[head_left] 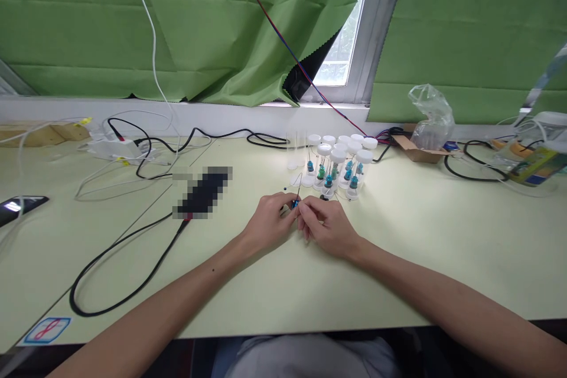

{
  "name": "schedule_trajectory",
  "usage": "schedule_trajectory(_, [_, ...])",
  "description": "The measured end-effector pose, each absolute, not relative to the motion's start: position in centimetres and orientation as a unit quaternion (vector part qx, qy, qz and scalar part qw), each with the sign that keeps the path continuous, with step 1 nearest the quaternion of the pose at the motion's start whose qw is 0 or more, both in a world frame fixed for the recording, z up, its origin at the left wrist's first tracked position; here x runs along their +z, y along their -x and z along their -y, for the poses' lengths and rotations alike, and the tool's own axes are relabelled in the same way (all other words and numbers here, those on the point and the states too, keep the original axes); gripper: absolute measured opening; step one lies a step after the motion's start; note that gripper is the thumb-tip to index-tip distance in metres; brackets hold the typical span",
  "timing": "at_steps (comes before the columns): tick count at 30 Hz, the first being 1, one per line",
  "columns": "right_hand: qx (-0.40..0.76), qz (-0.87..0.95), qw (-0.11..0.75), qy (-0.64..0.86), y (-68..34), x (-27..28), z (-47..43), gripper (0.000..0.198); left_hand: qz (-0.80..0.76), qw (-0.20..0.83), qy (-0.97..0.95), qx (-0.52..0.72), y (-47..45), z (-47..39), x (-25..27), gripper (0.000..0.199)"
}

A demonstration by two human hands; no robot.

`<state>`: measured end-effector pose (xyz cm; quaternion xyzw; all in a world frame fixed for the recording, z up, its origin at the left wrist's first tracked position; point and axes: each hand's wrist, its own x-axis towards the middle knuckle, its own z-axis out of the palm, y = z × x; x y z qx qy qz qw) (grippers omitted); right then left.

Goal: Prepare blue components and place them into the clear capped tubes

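Note:
My left hand [271, 221] is closed, thumb and forefinger pinching a small shiny blue piece [295, 204]. A thin dark wire [300, 184] with a bent tip rises from it. My right hand [330, 225] meets the left here, its fingers pinched at the same piece; what exactly they grip is hidden. Just beyond stand several clear tubes with white caps [338, 153], holding blue or green pieces [328, 181] with wires. Uncapped clear tubes [292, 150] stand at the group's left. A small dark item [325, 197] lies behind my right hand, partly covered.
On the left a black cable [73, 283] loops to a pixelated dark object [202, 194]. A phone [22, 208] lies at the far left, near a white adapter [117, 147]. Back right are a cardboard box with a plastic bag [432, 121] and a labelled container [538, 159].

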<state>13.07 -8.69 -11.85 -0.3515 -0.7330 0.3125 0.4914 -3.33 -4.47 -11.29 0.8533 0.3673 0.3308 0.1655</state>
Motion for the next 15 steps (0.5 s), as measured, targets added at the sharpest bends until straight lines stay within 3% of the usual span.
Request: schedule_trajectory(15, [0.540,0.599,0.513,0.295,-12.70,-11.79,8.08,0.024,-0.382,0.163,-0.843,0.342,3.30,4.63,-10.88,0.020])
